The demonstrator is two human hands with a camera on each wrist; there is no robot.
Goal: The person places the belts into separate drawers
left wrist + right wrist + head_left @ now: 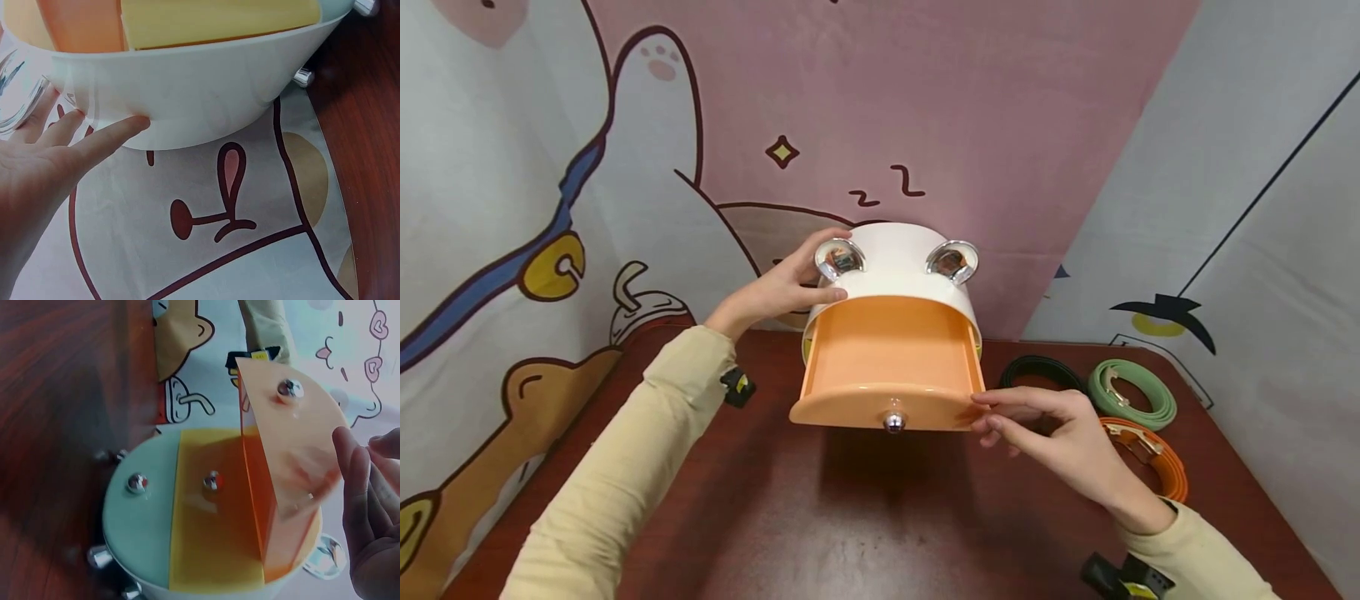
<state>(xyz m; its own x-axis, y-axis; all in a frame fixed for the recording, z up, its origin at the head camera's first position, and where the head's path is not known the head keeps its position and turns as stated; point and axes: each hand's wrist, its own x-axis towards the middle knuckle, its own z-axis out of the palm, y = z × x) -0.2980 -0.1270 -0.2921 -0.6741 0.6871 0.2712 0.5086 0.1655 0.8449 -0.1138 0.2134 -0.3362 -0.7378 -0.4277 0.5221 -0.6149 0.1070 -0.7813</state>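
Observation:
A white drawer box (895, 258) with two round silver ears stands in the middle of the table. Its orange top drawer (887, 350) is pulled well out, baring the flat floor inside, and a silver knob (894, 422) sits on its front. Below it, a yellow drawer (215, 544) and a pale green drawer (140, 519) are closed in the right wrist view. My left hand (778, 287) rests against the box's left side by the ear, fingers spread. At the right end of the orange drawer front, my right hand (1067, 437) touches the edge with extended fingertips.
Right of the box lie three coiled belts: a black belt (1041, 365), a green belt (1156, 392) and an orange belt (1172, 471). The dark red-brown table (865, 533) is bounded by a cartoon-printed cloth (1000, 108) behind and at the sides.

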